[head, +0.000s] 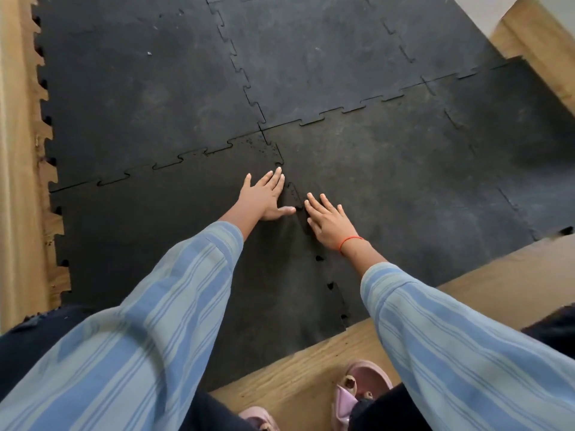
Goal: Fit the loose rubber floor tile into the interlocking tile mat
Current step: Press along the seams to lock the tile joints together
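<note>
on the wood floor point(311, 362) lay the black interlocking tile mat point(326, 57), several tiles joined by puzzle-tooth seams. loose rubber floor tile point(149, 237) sat at the near left corner of the mat, its far edge meshed with the tile beyond it, its right edge meeting the neighbouring tile point(404, 188) along a toothed seam point(323, 272). seam looked closed at the far end near the four-tile junction, but nearer the person small gaps showed at the teeth and the edge looked not fully seated. left hand point(264, 197) lay flat on the loose tile just left of the seam, fingers spread and extended, thumb pointing right toward the seam, holding nothing. right hand point(329, 222) lay flat, palm down, just right of the seam on the neighbouring tile, fingers spread, also holding nothing. hands were near each other but apart, with a slightly raised tooth of rubber between them. red thread bracelet point(350, 241) on the right wrist. both arms in blue striped sleeves point(466, 337). pink sandal point(364, 390) on the wood floor at the bottom, a second one partly cut off at the frame edge. mat's left edge showed bare teeth against the wood.
</note>
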Available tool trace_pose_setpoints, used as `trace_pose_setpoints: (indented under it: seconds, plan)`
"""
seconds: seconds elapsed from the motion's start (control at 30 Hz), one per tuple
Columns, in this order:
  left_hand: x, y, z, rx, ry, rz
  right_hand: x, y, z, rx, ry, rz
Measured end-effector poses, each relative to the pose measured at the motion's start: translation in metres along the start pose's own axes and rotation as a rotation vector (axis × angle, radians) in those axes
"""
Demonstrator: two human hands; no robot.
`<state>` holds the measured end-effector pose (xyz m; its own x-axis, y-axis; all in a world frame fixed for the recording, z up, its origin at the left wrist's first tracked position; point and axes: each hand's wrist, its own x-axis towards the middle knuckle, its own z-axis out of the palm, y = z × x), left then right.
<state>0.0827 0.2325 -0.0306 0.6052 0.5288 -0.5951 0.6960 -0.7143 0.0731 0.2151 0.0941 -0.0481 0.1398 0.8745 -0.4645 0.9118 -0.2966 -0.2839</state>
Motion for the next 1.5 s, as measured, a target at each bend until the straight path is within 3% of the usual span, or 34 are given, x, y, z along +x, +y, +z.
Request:
trace_pose_setpoints:
  seconds: [0.1,0.23,0.4,0.7,0.87,0.97,1.17,1.27,1.37,1.5]
  plan:
    - [-0.029,0.022,0.032,-0.033,0.003,0.034,-0.057,0.010,0.040,0.070,0.145,0.113]
    - [-0.032,0.028,0.044,-0.063,0.056,0.021,-0.069,0.004,0.063,0.121,0.198,0.206]
    - [-0.030,0.032,0.051,-0.046,0.071,-0.017,-0.065,0.006,0.069,0.005,0.177,0.216]
    - [-0.035,0.042,0.052,0.028,0.093,0.005,-0.083,0.011,0.067,0.060,0.150,0.171]
    - [-0.048,0.055,0.060,0.063,0.100,0.060,-0.138,-0.004,0.103,0.152,0.307,0.436]
    - [-0.044,0.057,0.058,0.057,0.105,0.044,-0.132,-0.009,0.109,0.126,0.363,0.480]
    - [-0.042,0.057,0.061,0.069,0.096,0.042,-0.131,-0.014,0.114,0.071,0.395,0.496]
    - [-0.042,0.049,0.066,0.034,0.138,0.093,-0.135,-0.015,0.111,0.035,0.417,0.406]
    - [-0.041,0.036,0.067,0.028,0.183,0.092,-0.139,-0.031,0.119,-0.008,0.345,0.245]
    - [-0.038,0.028,0.067,0.025,0.175,0.046,-0.136,-0.038,0.128,0.023,0.247,0.262]
